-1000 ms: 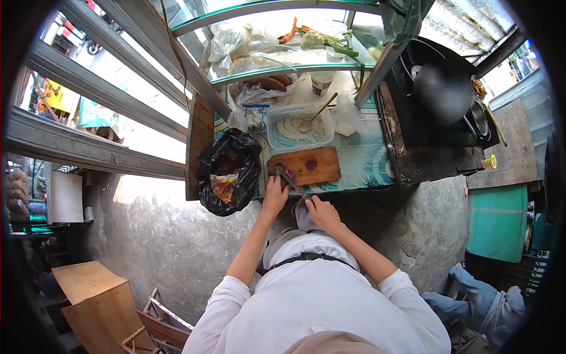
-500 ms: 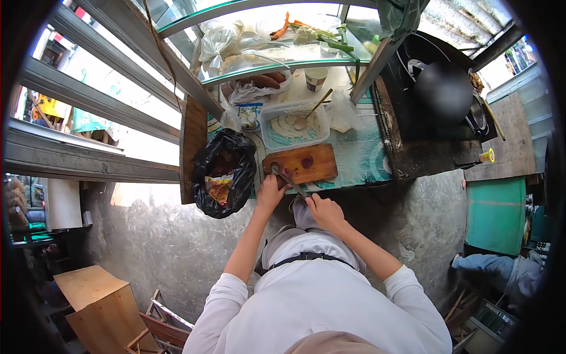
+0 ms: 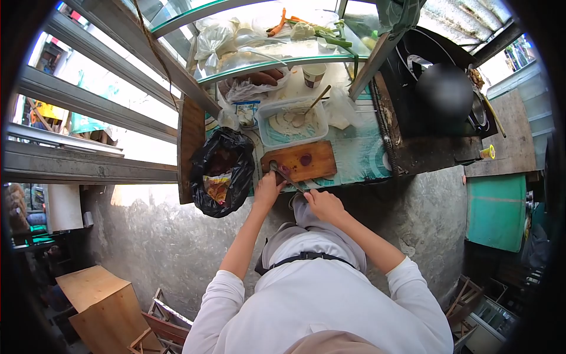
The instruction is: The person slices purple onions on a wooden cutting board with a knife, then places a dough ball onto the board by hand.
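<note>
Left hand [image 3: 267,189] is curling at the cutting board [image 3: 320,154], near-left corner, grasp unclear; right hand [image 3: 325,205] is gripping a knife [image 3: 290,179] slanting across it. Blue-trousered legs, rightward, are no longer showing clearly.

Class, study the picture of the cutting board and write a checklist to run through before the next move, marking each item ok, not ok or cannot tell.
1. Knife held in the right hand: ok.
2. Board lying on the counter: ok.
3. Round purple piece on the board: ok.
4. Left hand well away from the blade: not ok, its fingers are close beside it.
5. Black bag off the board: ok, it sits to the left.
6. Blade sharp: cannot tell.
</note>
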{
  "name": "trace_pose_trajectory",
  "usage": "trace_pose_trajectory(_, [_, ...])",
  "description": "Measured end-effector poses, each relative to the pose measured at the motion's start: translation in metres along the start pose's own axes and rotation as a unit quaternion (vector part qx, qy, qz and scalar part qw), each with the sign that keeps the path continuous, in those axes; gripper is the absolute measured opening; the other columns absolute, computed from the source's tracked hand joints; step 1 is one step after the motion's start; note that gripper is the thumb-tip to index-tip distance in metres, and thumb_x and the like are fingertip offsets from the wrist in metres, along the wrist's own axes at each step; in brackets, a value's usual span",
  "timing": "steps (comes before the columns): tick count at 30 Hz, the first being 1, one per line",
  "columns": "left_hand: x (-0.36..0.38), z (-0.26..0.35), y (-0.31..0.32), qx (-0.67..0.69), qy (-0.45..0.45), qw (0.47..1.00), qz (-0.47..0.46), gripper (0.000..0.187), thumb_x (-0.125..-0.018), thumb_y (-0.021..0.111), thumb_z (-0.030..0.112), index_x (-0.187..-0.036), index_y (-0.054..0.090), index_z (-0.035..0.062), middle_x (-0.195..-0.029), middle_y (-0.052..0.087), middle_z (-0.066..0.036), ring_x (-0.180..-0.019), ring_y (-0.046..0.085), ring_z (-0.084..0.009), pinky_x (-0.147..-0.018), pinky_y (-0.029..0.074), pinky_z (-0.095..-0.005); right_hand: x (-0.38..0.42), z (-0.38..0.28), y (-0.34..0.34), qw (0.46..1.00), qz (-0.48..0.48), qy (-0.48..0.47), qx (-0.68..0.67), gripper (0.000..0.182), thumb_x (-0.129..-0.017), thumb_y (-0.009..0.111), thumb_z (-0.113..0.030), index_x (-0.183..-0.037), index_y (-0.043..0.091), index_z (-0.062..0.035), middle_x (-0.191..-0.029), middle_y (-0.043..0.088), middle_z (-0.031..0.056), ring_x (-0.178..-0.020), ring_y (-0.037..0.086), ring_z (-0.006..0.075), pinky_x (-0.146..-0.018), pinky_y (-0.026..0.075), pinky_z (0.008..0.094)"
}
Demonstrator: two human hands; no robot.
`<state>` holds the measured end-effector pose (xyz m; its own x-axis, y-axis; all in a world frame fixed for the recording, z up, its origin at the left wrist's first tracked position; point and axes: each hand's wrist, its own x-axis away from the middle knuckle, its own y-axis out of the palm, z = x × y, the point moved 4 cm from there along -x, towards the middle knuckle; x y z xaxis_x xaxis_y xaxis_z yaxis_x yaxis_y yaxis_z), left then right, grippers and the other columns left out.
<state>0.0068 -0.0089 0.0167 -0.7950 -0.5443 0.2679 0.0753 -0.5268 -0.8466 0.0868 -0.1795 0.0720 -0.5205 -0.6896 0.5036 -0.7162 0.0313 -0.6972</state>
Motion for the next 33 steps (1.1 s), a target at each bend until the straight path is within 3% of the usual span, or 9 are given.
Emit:
trace_pose_trajectory(14, [0.002, 0.002, 0.0, 0.014, -0.005, 1.0, -0.003, 0.047, -0.079, 0.067, 0.034, -0.103, 0.049, -0.0026, -0.089, 0.062, -0.023, -0.085, 0.061, -0.0402, -0.071, 0.05, -0.0456, 0.001, -0.002, -0.002, 0.999, 0.009, 0.011, -0.042, 0.045, -0.095, 0.034, -0.039, -0.092, 0.058, -0.0005, -0.082, 0.062, 0.0273, -0.079, 0.06, 0.0446, -0.07, 0.048, 0.0517])
trace_pose_trajectory(17, [0.006, 0.004, 0.004, 0.046, -0.029, 0.998, 0.013, 0.05, -0.081, 0.065, 0.036, -0.105, 0.046, -0.0033, -0.088, 0.062, -0.025, -0.084, 0.061, -0.0422, -0.07, 0.049, -0.0472, -0.009, 0.018, 0.021, 0.976, 0.034, -0.073, -0.202, 0.046, -0.095, 0.035, -0.042, -0.085, 0.055, -0.0017, -0.07, 0.062, 0.022, -0.058, 0.061, 0.0353, -0.054, 0.048, 0.0439])
trace_pose_trajectory(20, [0.011, 0.006, 0.007, 0.086, -0.066, 0.994, 0.017, 0.051, -0.084, 0.061, 0.035, -0.111, 0.042, -0.0037, -0.09, 0.061, -0.027, -0.085, 0.059, -0.0443, -0.071, 0.048, -0.0485, 0.002, 0.024, 0.032, 0.888, -0.12, 0.14, -0.422, 0.044, -0.095, 0.036, -0.045, -0.077, 0.048, -0.0064, -0.055, 0.049, 0.0081, -0.038, 0.044, 0.0174, -0.037, 0.035, 0.0311])
trace_pose_trajectory(23, [0.018, 0.01, 0.015, 0.14, -0.055, 0.988, 0.044, 0.053, -0.086, 0.058, 0.033, -0.119, 0.037, -0.0038, -0.094, 0.059, -0.03, -0.088, 0.058, -0.0462, -0.072, 0.047, -0.0492, 0.011, 0.016, 0.035, 0.821, -0.151, 0.188, -0.518, 0.043, -0.095, 0.034, -0.048, -0.075, 0.042, -0.0104, -0.052, 0.033, -0.0019, -0.037, 0.026, 0.0061, -0.033, 0.022, 0.0226])
trace_pose_trajectory(26, [0.024, 0.01, 0.019, 0.159, -0.043, 0.985, 0.057, 0.055, -0.088, 0.054, 0.031, -0.125, 0.033, -0.0037, -0.099, 0.057, -0.032, -0.089, 0.056, -0.0473, -0.073, 0.047, -0.0495, 0.012, 0.017, 0.041, 0.797, -0.178, 0.176, -0.549, 0.043, -0.095, 0.034, -0.047, -0.075, 0.042, -0.0103, -0.052, 0.032, -0.0022, -0.036, 0.026, 0.0073, -0.033, 0.023, 0.0239])
trace_pose_trajectory(33, [0.03, 0.01, 0.026, 0.169, -0.028, 0.984, 0.056, 0.057, -0.09, 0.049, 0.031, -0.13, 0.027, -0.0044, -0.102, 0.055, -0.033, -0.088, 0.056, -0.0477, -0.072, 0.046, -0.0498, 0.014, 0.017, 0.041, 0.823, -0.179, 0.159, -0.515, 0.044, -0.096, 0.033, -0.047, -0.077, 0.043, -0.009, -0.052, 0.035, -0.0008, -0.036, 0.028, 0.0079, -0.033, 0.023, 0.0242])
